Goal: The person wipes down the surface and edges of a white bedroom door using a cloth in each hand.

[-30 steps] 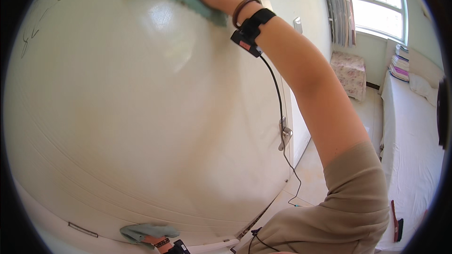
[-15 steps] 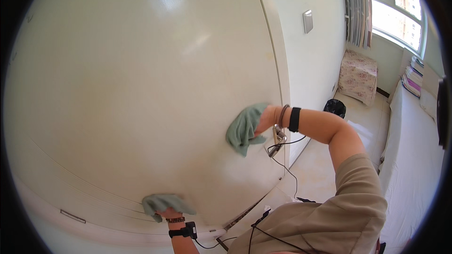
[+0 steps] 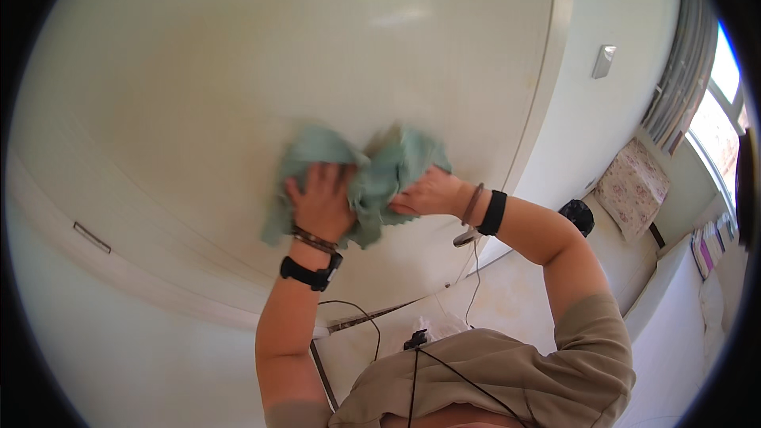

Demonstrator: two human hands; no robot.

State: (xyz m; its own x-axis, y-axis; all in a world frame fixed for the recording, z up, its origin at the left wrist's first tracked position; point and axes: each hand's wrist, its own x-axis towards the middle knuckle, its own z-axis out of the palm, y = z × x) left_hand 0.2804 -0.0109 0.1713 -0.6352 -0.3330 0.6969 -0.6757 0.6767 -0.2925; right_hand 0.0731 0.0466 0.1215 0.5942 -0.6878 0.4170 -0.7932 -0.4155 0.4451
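Observation:
A white door [image 3: 190, 95] with a smooth surface stands in front of me. My left hand [image 3: 323, 202] holds a grey-green cloth [image 3: 313, 147] against it, fingers bent into the fabric. To the right, my right hand [image 3: 432, 190] has its fingers around a second green cloth [image 3: 404, 157], bunched up on the door. The two cloths meet between my hands, and their edges look blurred. Below my right wrist a metal door handle [image 3: 466, 236] is partly hidden. Both wrists wear a black strap and a bracelet.
Thin cables [image 3: 476, 285] hang below both wrists. On the right are a wall switch [image 3: 604, 62], a curtain [image 3: 686, 55], a flowered cover [image 3: 632, 188], a black bag [image 3: 577, 216] and a stack of books [image 3: 705, 250]. A narrow slot plate [image 3: 92, 238] is at the left.
My left hand has moved up and right with its cloth, and the two cloths now touch. My right hand's cloth is higher on the door. The view has shifted.

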